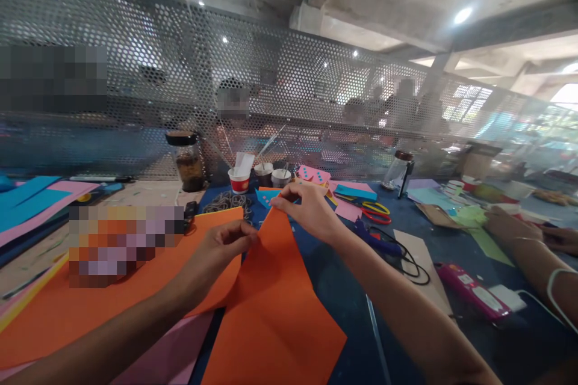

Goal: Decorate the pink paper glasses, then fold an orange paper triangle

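A large sheet of orange paper [280, 313] stands up in front of me, creased and narrowing to a point at its top. My right hand [309, 207] pinches that tip between thumb and fingers. Lower down, my left hand [232, 240] is closed with thumb and forefinger together at the sheet's left edge. More orange paper [153, 295] lies flat under my left forearm, over pink paper [180, 349]. Just behind my right hand are a small blue paper piece with dots [267, 197] and pink dotted paper [313, 174].
Scissors [376, 212], a glue gun [377, 240] with a black cable and a pink power strip [474, 292] lie to the right. Paper cups [239, 180], grey string [232, 207] and a dark jar [187, 162] stand before the perforated metal screen [280, 90]. Another person's hand [510, 231] is far right.
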### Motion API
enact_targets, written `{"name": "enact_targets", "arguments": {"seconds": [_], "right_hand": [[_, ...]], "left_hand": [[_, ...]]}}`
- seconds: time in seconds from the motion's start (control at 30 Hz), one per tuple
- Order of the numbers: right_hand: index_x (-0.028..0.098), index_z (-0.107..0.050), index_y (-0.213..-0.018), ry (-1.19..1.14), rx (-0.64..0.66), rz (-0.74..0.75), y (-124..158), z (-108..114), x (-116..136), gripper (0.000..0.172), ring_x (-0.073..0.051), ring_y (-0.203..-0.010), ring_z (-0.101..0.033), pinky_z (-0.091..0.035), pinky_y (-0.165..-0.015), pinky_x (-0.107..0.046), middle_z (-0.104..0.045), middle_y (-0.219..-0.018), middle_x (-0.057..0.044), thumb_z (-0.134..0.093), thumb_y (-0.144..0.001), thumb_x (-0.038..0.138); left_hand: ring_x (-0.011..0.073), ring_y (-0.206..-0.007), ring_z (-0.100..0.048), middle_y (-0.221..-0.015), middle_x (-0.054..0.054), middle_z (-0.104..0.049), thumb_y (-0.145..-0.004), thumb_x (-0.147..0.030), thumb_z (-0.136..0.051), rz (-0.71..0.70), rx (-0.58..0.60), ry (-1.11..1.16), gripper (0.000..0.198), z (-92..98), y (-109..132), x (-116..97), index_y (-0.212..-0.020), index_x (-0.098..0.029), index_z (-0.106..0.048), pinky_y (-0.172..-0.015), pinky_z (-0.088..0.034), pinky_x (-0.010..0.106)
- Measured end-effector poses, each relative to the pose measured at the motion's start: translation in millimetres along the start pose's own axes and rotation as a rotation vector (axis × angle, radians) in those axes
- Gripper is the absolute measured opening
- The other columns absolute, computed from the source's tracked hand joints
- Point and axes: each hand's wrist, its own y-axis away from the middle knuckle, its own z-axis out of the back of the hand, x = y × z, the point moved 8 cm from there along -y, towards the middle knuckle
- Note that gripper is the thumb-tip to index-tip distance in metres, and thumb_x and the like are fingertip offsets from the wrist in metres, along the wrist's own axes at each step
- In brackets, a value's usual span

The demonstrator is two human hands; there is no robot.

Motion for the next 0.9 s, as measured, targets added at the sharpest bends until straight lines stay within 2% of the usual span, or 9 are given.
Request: {"name": "enact_targets", "arguments": {"seconds": [0.2, 0.37, 0.67, 0.9], "right_hand": [[0.019, -0.072, -0.080, 0.019, -0.010, -0.013, 4, -1, 12, 0.020, -0.015, -0.076, -0.066, -0.047, -0.074, -0.028, -0.074, -0.079, 0.000, -0.080, -0.096, 0.029], [0.020, -0.071, -0.081, 0.014, -0.048, 0.014, 4, 5, 13, 0.020, -0.016, -0.079, -0.067, -0.049, -0.076, -0.029, -0.074, -0.081, 0.000, -0.080, -0.095, 0.029], [0.020, -0.070, -0.081, -0.026, -0.057, 0.013, 4, 8, 15, 0.019, -0.017, -0.082, -0.068, -0.049, -0.078, -0.030, -0.075, -0.084, 0.000, -0.079, -0.094, 0.029], [0.020, -0.071, -0.082, 0.000, -0.062, -0.001, 5, 10, 17, 0.018, -0.017, -0.081, -0.068, -0.048, -0.078, -0.031, -0.073, -0.082, 0.000, -0.079, -0.095, 0.029]], "left_hand": [[0.0168, -0.068, -0.053, -0.067, -0.003, -0.060, -0.067, -0.043, -0.084, 0.038, -0.030, 0.024, 0.024, 1.3, 0, 11, -0.069, -0.022, -0.073, -0.069, -0.041, 0.030], [0.0186, -0.076, -0.059, -0.077, 0.001, -0.068, -0.061, -0.046, -0.088, 0.069, -0.030, 0.072, 0.030, -1.3, 1, 12, -0.069, -0.021, -0.074, -0.073, -0.046, 0.031], [0.0160, -0.071, -0.055, -0.070, 0.000, -0.063, -0.059, -0.047, -0.092, 0.110, -0.017, 0.140, 0.033, -6.4, 5, 6, -0.064, -0.020, -0.072, -0.069, -0.044, 0.029], [0.0166, -0.071, -0.057, -0.074, 0.001, -0.065, -0.064, -0.050, -0.093, 0.115, -0.001, 0.175, 0.035, -3.2, 2, 22, -0.068, -0.020, -0.073, -0.069, -0.046, 0.029]]}}
